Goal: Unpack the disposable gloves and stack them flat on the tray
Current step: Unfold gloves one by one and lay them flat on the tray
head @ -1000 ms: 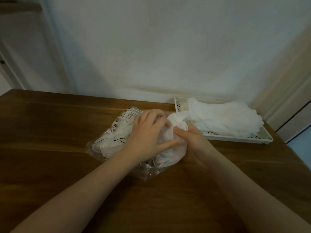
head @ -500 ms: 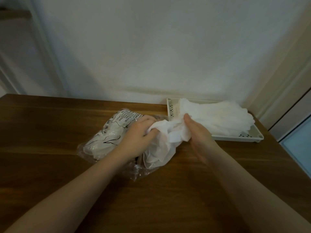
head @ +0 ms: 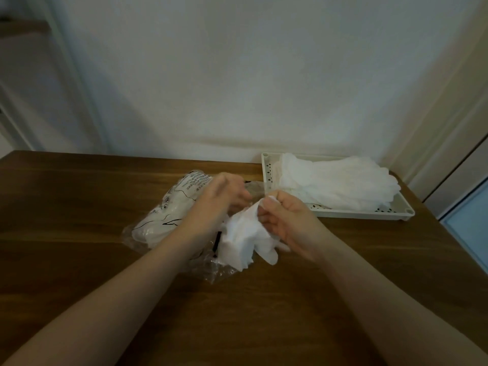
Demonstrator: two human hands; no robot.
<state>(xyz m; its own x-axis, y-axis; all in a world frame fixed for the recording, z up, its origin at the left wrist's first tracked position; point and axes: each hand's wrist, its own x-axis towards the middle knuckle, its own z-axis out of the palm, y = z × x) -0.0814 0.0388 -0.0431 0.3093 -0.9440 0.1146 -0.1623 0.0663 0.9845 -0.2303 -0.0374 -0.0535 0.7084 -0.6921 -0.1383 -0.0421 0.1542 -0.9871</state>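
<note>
A white glove point(head: 244, 233) is pinched at its upper edge in the right hand point(head: 286, 220), fingers curled round the crumpled material; the rest of the glove hangs down toward the tabletop point(head: 79, 207), its fingers pointing down and right. The left hand point(head: 221, 199) is seen just left of the glove, above the bag point(head: 169, 215); it is motion-blurred, so its grip cannot be told, nor whether the glove is touched by it. The clear printed bag lies on the tabletop under the left forearm, with more white gloves visible inside. A pale perforated tray point(head: 266, 170) is set on the tabletop to the right, near the wall point(head: 237, 75). A stack point(head: 335, 180) of white gloves is laid flat in the tray, fingers pointing right and reaching over its right part.
</note>
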